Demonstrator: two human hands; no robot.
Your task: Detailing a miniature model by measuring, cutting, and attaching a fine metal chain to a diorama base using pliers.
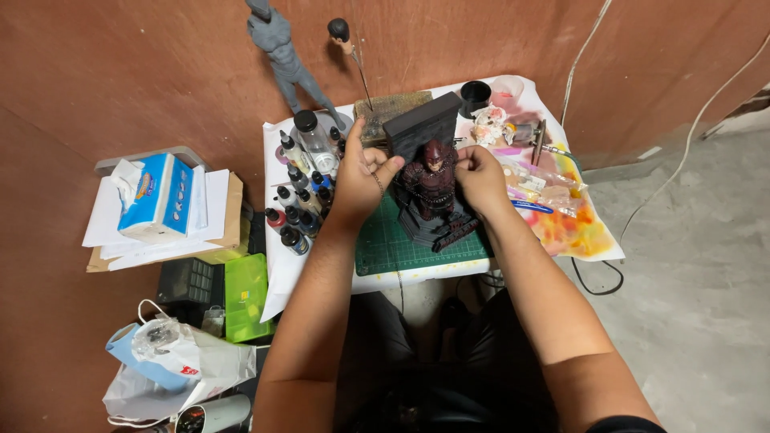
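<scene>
A dark red figure bust [433, 183] on a black stepped base stands on a green cutting mat [393, 244], with a dark slab backdrop behind it. My left hand [361, 176] is closed beside the bust's left side, and a thin chain hangs from its fingers. On the other side, my right hand [479, 175] pinches something small at the bust's shoulder; what it is cannot be made out. Both hands touch or nearly touch the figure.
Several small paint bottles [298, 204] stand left of the mat. A grey unpainted figure [281, 52] stands at the back. A paint-stained paper [573, 224] with brushes lies right. A tissue box [156, 196], green case [245, 297] and plastic bag [172, 357] sit at left.
</scene>
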